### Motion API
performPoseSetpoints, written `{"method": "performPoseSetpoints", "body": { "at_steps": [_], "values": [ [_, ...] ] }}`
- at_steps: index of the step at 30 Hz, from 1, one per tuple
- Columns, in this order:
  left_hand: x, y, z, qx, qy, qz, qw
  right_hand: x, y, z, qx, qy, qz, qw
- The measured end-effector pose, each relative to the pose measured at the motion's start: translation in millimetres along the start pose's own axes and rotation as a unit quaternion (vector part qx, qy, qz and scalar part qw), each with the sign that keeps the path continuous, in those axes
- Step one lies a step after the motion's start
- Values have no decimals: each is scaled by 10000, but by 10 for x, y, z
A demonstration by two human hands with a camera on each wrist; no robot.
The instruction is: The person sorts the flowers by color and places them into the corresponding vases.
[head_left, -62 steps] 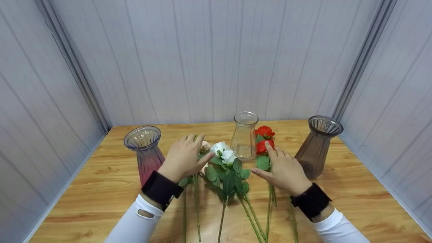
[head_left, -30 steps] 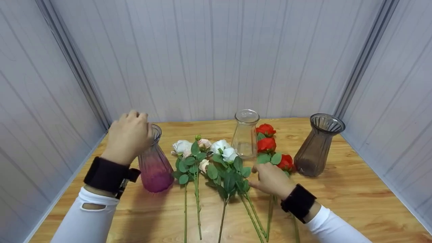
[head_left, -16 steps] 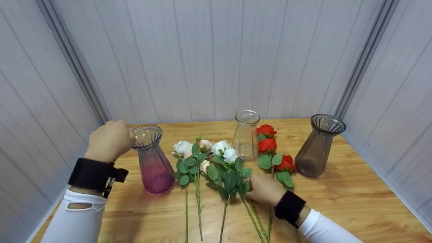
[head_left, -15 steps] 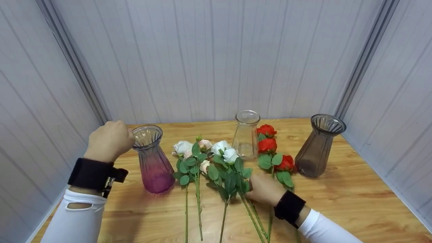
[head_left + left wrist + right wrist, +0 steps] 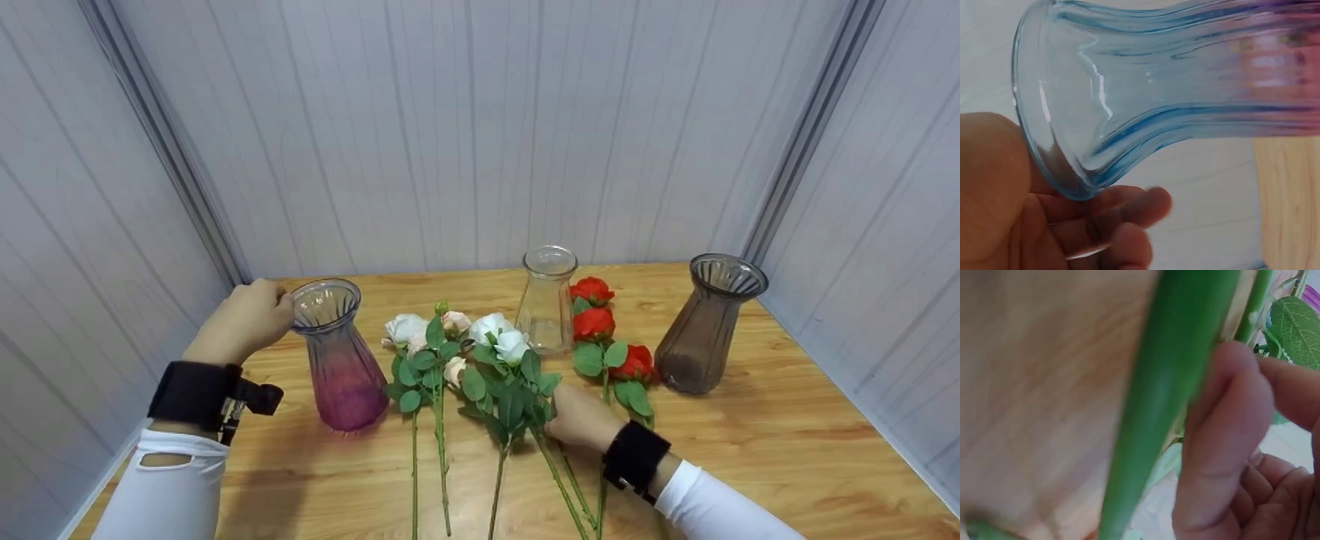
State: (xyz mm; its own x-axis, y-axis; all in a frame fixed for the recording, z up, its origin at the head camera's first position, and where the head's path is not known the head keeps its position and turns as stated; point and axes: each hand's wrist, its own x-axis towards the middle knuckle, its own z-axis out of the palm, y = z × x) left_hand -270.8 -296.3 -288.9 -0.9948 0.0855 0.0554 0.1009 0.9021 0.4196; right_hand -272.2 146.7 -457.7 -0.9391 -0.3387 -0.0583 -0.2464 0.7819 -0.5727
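Right hand (image 5: 579,421) pinches thin green plastic-looking stem (image 5: 1257,305) between thumb and finger, apparently below white cloth-like rose (image 5: 513,346) lying on pale wooden table (image 5: 757,450). Light, springy, we reckon — best held mid-stem, clear of floppy green leaves (image 5: 511,409). Left hand (image 5: 244,319), well apart from right, curls loosely at rim of tall ribbed pink-and-blue glass vase (image 5: 349,375), upright at left; firm grip or not, we cannot tell. Likely slick, breakable — we'd cup narrow neck.

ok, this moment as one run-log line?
left hand: at rim of pink-purple glass vase, grip unclear | right hand: pinching white rose stem | red roses: on table | clear glass vase, smoky glass vase: standing, flowerless
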Motion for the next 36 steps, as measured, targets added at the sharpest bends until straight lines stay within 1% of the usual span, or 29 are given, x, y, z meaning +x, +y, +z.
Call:
{"method": "performPoseSetpoints", "body": {
  "at_steps": [4,7,9,12,14,15,18,20,23,30,36],
  "values": [
    [27,-40,29,-416,1,21,9991,34,19,-17,247,-91,49,9996],
    [40,-81,55,-806,-74,20,9967,41,37,-45,387,-141,54,9991],
    [49,-101,77,-1000,-105,1,9949,30,42,-76,571,-176,17,9982],
    [58,-118,108,-1213,-41,-21,9926,7,29,-143,873,-220,-125,9959],
    [67,-129,128,-1321,66,-7,9912,-4,8,-196,994,-200,-258,9945],
    [73,-133,138,-1397,114,3,9901,-7,-6,-223,1029,-195,-292,9941],
    [89,-152,169,-1560,240,19,9875,-10,-52,-296,915,-62,-397,9950],
    [93,-164,184,-1598,316,19,9866,-5,-83,-335,930,2,-391,9949],
    [89,-181,199,-1571,394,32,9868,5,-121,-386,1128,78,-447,9926],
    [95,-196,237,-1623,496,174,9853,11,-211,-513,1787,195,-695,9813],
    [69,-191,252,-1657,539,112,9846,29,-302,-616,2155,302,-992,9710]
  ]
}}
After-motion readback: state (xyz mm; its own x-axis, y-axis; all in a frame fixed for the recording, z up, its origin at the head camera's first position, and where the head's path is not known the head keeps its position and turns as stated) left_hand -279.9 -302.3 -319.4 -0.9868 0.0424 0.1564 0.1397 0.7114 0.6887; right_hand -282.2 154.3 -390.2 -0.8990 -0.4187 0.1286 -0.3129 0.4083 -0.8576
